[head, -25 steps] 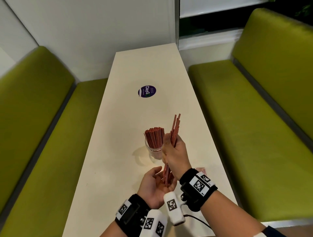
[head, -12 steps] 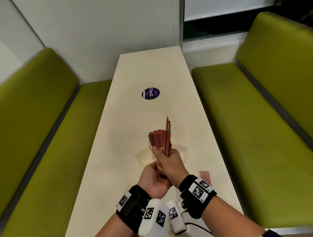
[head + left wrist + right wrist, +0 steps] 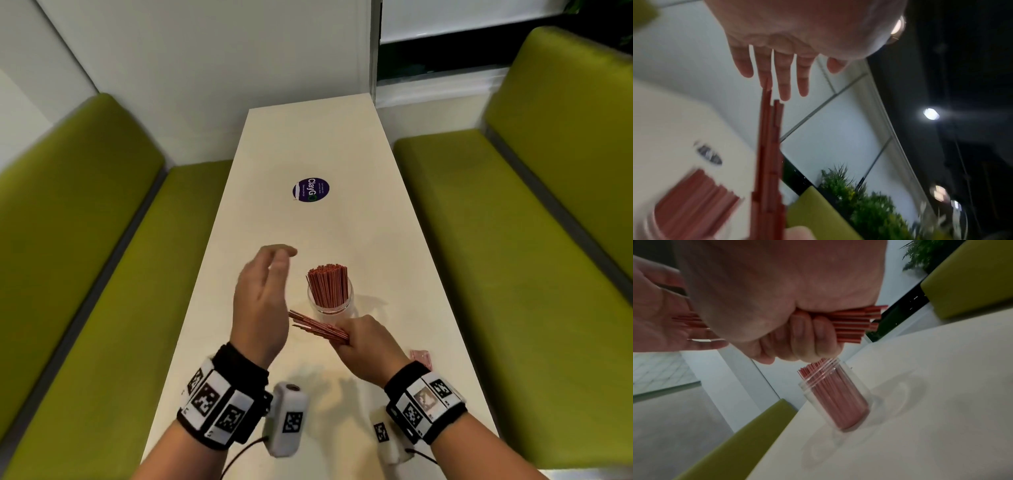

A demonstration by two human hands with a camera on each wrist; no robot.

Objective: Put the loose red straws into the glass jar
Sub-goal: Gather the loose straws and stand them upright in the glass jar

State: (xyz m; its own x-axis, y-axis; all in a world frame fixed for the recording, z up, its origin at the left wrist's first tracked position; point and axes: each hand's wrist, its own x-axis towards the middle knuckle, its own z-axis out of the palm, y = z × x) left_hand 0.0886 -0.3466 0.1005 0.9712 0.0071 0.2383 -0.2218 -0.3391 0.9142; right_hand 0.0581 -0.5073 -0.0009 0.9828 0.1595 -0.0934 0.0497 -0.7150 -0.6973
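A clear glass jar (image 3: pixel 329 300) (image 3: pixel 835 395) packed with upright red straws (image 3: pixel 327 284) stands mid-table. My right hand (image 3: pixel 359 337) (image 3: pixel 797 337) grips a bundle of loose red straws (image 3: pixel 317 325) (image 3: pixel 855 322) (image 3: pixel 768 162), held roughly level just in front of the jar, tips pointing left. My left hand (image 3: pixel 263 301) (image 3: pixel 781 71) is raised flat with straight fingers, its palm against or very near the straws' left ends. A few more loose red straws (image 3: pixel 420 357) lie on the table to the right of my right wrist.
The long cream table (image 3: pixel 315 144) carries a round purple sticker (image 3: pixel 311 190) beyond the jar. Green benches (image 3: pixel 85 240) (image 3: pixel 513 240) flank both sides. A wall and window close the far end.
The straw bundle was upright beside the jar with my left palm under it; now it is turned level in front of the jar, and my left hand has lifted to its left ends.
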